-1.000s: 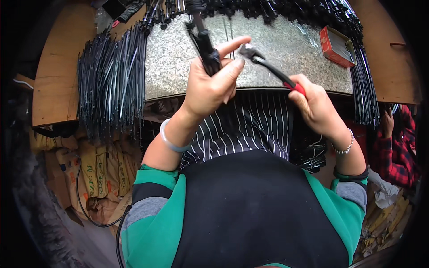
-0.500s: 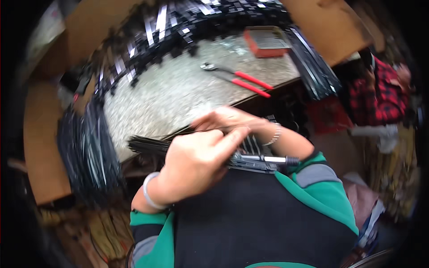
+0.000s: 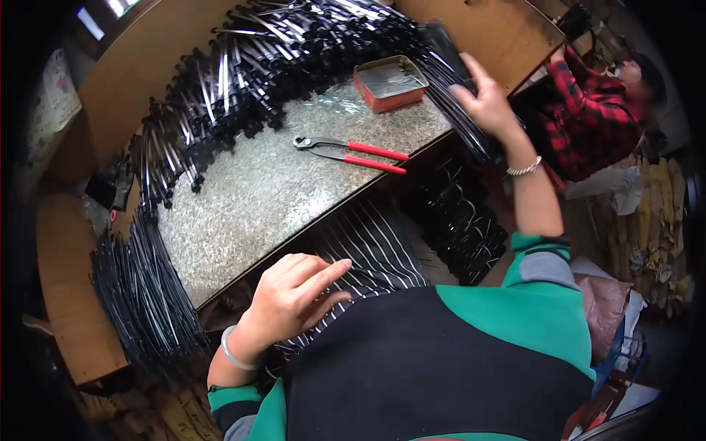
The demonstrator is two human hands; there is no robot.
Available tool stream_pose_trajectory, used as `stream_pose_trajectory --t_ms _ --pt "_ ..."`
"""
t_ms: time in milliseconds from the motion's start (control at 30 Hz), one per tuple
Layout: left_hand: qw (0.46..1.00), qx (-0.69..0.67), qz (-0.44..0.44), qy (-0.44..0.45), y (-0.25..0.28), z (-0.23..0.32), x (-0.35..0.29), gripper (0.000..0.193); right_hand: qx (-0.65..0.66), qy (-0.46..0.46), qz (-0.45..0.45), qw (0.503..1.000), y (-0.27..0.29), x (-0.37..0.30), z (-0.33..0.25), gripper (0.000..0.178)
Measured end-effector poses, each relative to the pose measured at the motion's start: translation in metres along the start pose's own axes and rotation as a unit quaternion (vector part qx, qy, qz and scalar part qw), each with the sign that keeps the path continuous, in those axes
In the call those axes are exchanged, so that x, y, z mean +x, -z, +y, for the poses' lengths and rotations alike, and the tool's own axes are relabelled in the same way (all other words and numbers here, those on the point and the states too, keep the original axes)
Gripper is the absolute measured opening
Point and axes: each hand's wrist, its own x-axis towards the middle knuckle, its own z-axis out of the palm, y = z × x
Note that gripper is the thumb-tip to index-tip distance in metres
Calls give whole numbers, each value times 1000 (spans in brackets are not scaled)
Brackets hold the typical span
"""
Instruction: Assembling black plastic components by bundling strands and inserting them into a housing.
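My left hand (image 3: 294,298) hovers in front of my apron, fingers loosely bent, thumb apart from them, nothing held. My right hand (image 3: 489,106) reaches out to the far right, over a bundle of long thin black strips (image 3: 460,99) hanging off the table's edge. Its thumb and fingers are spread; whether they touch the bundle I cannot tell. A dark blurred thing (image 3: 441,44) lies just beyond the fingertips. Pliers with red handles (image 3: 368,158) rest on the speckled tabletop (image 3: 243,198). Behind them stands an open red tin (image 3: 393,99) with small bits inside.
Shiny rods with black knobbed ends (image 3: 243,81) pile along the back of the table. Thin dark strips (image 3: 151,287) droop over its left end. Below the right edge sits a stack of black parts (image 3: 460,228). A person in a red checked shirt (image 3: 596,117) is at the right.
My hands were together at my chest around thin black strips and a silver-and-black rod. They have separated and those things have left them; the right hand has swung out to the far right.
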Motion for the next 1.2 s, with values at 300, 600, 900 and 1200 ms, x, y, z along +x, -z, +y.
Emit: stream_pose_trajectory --t_ms 300,600,900,1200 --pt "998 25 57 16 -26 -23 -19 33 -305 -42 -129 943 5 29 163 64" --pt "937 161 121 285 40 -77 -85 34 -181 -47 -216 958 49 71 244 39" --pt "542 284 94 785 154 -173 -219 47 -439 -90 -98 888 26 27 182 47" --pt "566 230 111 783 153 -167 -212 53 -32 124 -180 975 -94 -45 -85 34"
